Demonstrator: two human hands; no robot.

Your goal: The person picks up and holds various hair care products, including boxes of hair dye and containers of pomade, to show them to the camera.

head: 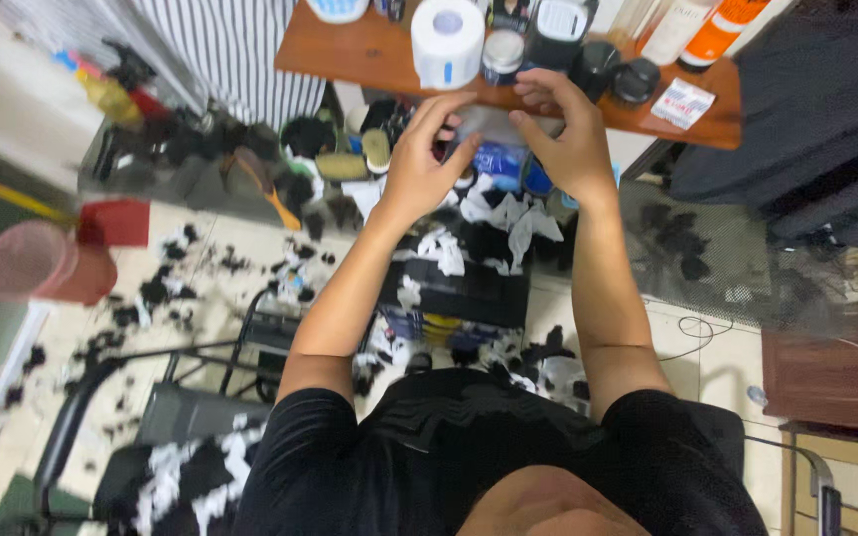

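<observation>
Both arms reach up toward 12 o'clock, hands meeting just under the front edge of the wooden tabletop point(369, 55).

Left hand point(421, 159): fingers curled inward, thumb and forefinger pinching at a thin clear wrap point(484, 127) held between the two hands. Right hand point(566, 134): fingers bent, tips on the same wrap from the 3 o'clock side. Both hands clamped on it; the wrap is blurred and its exact kind is hard to tell. It sits at the picture's upper centre, just below the tabletop's edge.

On the tabletop, at 12 o'clock from the hands: white paper roll point(447, 42), a small tin point(503, 55) beside it, two dark jars point(616, 74) at 1 o'clock, orange bottle point(722, 30) and a small card point(682, 102) at 2 o'clock.

Below the hands, at 6 o'clock: a bin point(454, 293) stuffed with white tissue and dark hair clippings. Hair clippings scattered on the floor point(201, 288) at 8 o'clock. Pink cup point(27, 260) at 9 o'clock. Black chair point(161, 437) at 7 o'clock.
</observation>
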